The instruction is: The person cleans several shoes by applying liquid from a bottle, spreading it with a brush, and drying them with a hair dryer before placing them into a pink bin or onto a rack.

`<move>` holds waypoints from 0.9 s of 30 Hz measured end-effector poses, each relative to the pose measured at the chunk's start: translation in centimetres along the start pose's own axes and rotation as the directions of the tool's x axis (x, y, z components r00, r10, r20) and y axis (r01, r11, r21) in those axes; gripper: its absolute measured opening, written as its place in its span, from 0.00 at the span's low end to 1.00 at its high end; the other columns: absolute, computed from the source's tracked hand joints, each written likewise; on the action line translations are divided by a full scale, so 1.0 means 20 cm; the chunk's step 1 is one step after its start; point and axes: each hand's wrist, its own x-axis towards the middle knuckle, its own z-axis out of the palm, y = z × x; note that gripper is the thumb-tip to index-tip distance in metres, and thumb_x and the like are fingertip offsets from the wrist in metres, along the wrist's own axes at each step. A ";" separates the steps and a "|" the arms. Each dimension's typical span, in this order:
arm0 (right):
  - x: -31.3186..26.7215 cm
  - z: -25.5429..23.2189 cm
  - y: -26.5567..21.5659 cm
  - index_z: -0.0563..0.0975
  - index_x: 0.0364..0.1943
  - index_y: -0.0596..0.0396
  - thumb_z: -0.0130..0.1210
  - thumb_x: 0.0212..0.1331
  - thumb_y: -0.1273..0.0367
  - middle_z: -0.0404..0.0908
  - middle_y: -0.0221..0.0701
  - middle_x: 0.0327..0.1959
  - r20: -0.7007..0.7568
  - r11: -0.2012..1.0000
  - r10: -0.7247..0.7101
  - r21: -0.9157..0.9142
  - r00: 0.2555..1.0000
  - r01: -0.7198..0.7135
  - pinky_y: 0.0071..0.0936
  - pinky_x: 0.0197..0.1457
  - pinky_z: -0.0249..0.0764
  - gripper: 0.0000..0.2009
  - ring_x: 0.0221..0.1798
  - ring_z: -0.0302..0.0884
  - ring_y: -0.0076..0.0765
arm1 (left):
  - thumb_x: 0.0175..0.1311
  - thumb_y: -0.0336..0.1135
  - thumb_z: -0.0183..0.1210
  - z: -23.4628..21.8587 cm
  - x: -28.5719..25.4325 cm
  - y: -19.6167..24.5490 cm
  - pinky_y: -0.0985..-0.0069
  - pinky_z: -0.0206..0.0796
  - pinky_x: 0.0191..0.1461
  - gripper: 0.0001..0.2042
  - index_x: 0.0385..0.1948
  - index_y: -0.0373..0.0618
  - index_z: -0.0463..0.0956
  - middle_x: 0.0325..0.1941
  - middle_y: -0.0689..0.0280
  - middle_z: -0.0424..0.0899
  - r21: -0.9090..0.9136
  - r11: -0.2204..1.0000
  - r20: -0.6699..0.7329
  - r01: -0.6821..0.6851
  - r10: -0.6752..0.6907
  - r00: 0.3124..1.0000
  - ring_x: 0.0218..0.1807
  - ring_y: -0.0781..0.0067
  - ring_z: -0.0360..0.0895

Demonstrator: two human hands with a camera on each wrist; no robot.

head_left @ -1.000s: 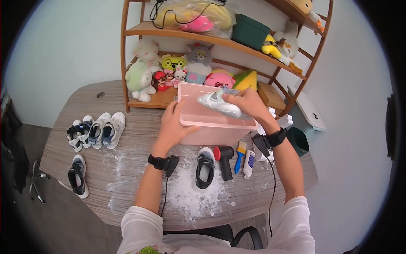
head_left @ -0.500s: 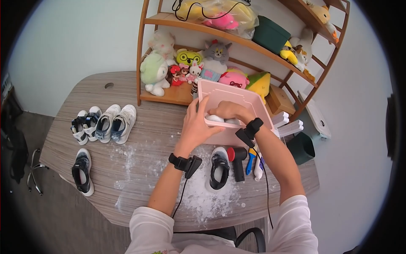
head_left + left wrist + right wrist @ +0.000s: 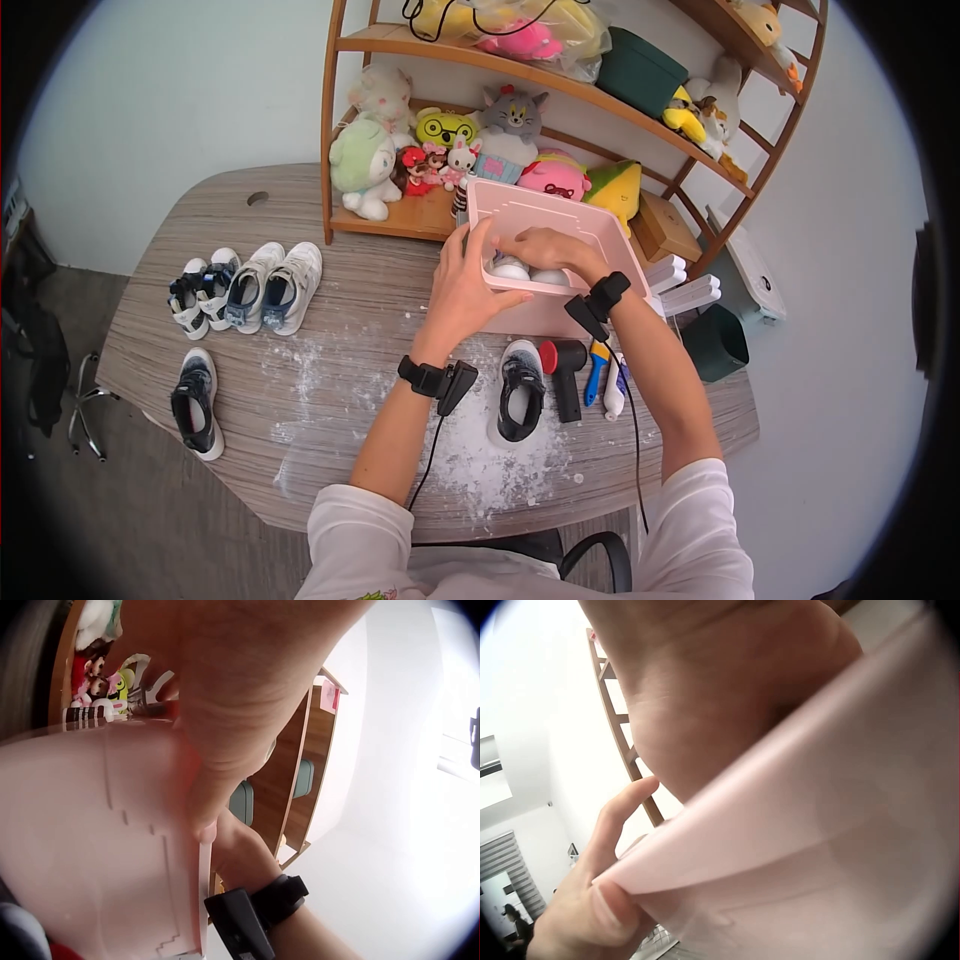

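A pink plastic bin [image 3: 490, 195] stands on the table in front of the shelf. My left hand [image 3: 462, 285] grips its near left corner, thumb along the front rim [image 3: 204, 881] and fingers spread by the left side. My right hand [image 3: 545, 250] is down inside the bin, its fingers curled at a white shoe [image 3: 510, 268]; the bin wall partly hides the fingertips and the shoe. Another rounded white part [image 3: 548, 276] shows beside it. In the right wrist view, the bin wall [image 3: 780, 802] covers the right fingers. A black-and-white shoe [image 3: 520, 390] stands before the bin.
White powder [image 3: 480, 470] is scattered over the table. A black hair dryer [image 3: 566, 380], blue-handled brush [image 3: 597, 375] and white tube [image 3: 614, 390] lie at right. Several shoes [image 3: 245, 288] stand at left, with a dark shoe [image 3: 197, 405] nearer. Plush toys fill the shelf [image 3: 430, 225].
My right hand has lowered the white shoe from above the bin down into it. The left hand keeps its place at the bin's corner. The head view has shifted slightly.
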 end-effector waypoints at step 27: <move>-0.61 0.15 0.12 0.78 0.47 0.63 0.60 0.63 0.53 0.81 0.51 0.45 -0.804 0.969 -0.244 -0.182 0.542 0.166 0.50 0.50 0.77 0.24 0.48 0.81 0.61 | 0.56 0.32 0.70 -0.09 -0.08 0.27 0.65 0.73 0.57 0.21 0.52 0.42 0.77 0.58 0.52 0.75 0.005 0.974 -0.276 -0.226 0.218 0.936 0.57 0.53 0.77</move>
